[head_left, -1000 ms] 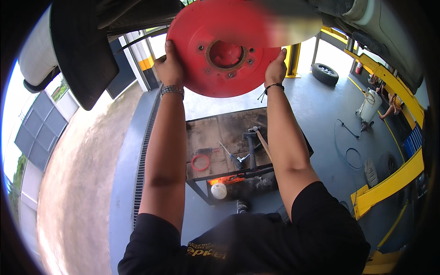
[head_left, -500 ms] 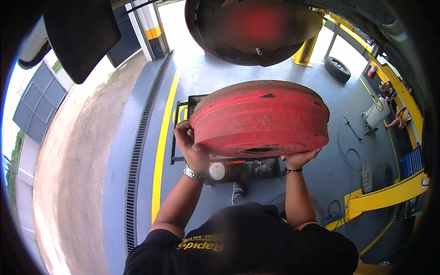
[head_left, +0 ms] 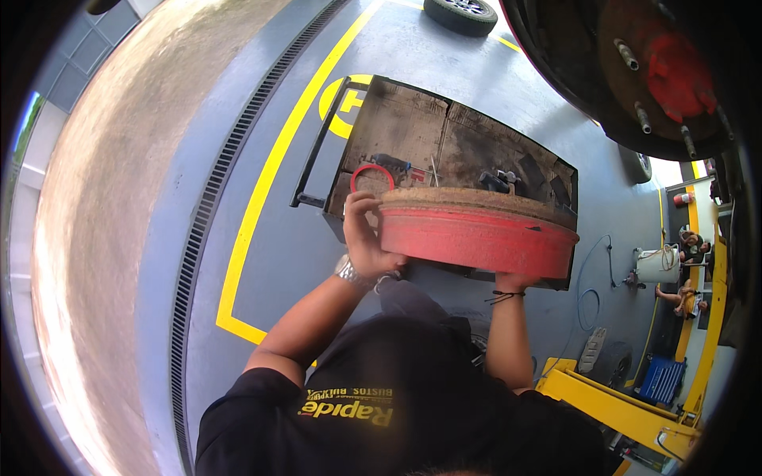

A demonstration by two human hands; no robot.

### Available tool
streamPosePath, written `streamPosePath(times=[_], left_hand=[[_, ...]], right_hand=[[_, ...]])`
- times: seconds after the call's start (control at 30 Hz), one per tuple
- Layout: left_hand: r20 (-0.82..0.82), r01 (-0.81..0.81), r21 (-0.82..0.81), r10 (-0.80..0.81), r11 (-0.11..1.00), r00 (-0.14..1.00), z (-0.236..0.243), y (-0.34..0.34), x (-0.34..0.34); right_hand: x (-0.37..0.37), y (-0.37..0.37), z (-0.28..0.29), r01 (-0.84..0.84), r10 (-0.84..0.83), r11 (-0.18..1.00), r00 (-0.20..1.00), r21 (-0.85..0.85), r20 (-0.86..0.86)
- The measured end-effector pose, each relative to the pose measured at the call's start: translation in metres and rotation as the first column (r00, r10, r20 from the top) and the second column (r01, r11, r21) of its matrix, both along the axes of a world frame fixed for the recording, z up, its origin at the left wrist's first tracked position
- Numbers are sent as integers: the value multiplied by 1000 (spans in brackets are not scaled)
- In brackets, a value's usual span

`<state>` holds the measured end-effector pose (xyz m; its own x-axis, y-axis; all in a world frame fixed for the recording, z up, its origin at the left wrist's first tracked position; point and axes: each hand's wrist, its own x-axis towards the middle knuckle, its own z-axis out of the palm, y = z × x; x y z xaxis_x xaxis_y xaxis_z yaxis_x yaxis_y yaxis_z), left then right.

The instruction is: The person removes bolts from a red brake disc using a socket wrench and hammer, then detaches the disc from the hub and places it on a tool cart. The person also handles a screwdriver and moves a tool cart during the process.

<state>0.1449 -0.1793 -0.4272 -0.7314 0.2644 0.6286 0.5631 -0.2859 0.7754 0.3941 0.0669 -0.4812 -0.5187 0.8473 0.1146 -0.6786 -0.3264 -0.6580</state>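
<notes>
A large red brake drum (head_left: 480, 242) with a rusty brown rim is held up in front of me, over the near edge of a dirty-topped cart (head_left: 397, 119). My left hand (head_left: 367, 242) grips its left side, fingers curled over the edge and thumb below. Beneath the right part of the drum, my right hand (head_left: 516, 282) supports it; most of those fingers are hidden. On the cart, a red ring (head_left: 371, 181), a dark tool with a blue part (head_left: 390, 163) and a small dark metal part (head_left: 500, 181) lie behind the drum.
At upper right hangs a wheel hub (head_left: 675, 79) with bare studs. A tire (head_left: 462, 14) lies on the floor beyond the cart. Yellow lift arms (head_left: 611, 408), a blue hose (head_left: 589, 309), a white tank (head_left: 657, 265) and seated people (head_left: 683, 300) are on the right.
My view has swung, putting the hub at upper right. Both hands have brought the drum away from below the hub to the cart's near edge, which now shows its top.
</notes>
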Motion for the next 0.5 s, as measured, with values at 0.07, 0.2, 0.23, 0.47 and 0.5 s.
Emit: streamPosePath(times=[0.07,0.2,0.23,0.47,0.5], left_hand=[[-67,-45,-2,45,999,997,2,33,-35],[-175,-121,-43,111,992,978,11,101,-95],[-171,-131,-54,120,990,978,7,115,-109],[-158,-138,-99,122,985,980,-36,165,-160],[-116,-129,-123,114,984,987,-41,164,-163]], right_hand=[[-65,17,35,166,-157,984,980,-69,119],[-132,62,36,168,-156,974,984,-154,88],[-149,76,30,173,-158,972,982,-156,108],[-184,139,-3,186,-163,980,954,-70,252],[-187,140,-1,139,-116,989,947,-58,298]])
